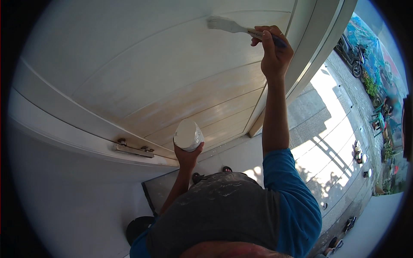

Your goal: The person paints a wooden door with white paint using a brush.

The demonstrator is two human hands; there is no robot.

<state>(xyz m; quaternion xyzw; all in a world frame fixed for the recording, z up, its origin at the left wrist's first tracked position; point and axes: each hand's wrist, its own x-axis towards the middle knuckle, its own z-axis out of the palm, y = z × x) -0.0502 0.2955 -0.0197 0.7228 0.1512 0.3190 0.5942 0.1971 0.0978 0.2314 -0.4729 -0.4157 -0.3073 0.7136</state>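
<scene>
My right hand [276,53] is raised and closed round the handle of a flat paintbrush [232,26]. The brush's bristles are coated in white and lie against or very close to the white panelled door [172,64]. Lower down, in front of my body, my left hand [188,155] grips a tub of white paint [188,134], its round opening facing up. White paint marks its side. Tan patches show through the lower part of the door, while the upper part looks whiter.
A metal bolt [134,150] is fixed along the door's left edge. The door frame [316,47] stands at the right. Beyond lies a sunlit paved yard [318,142] with a parked motorbike [353,56], plants [370,84] and several small tubs [363,159].
</scene>
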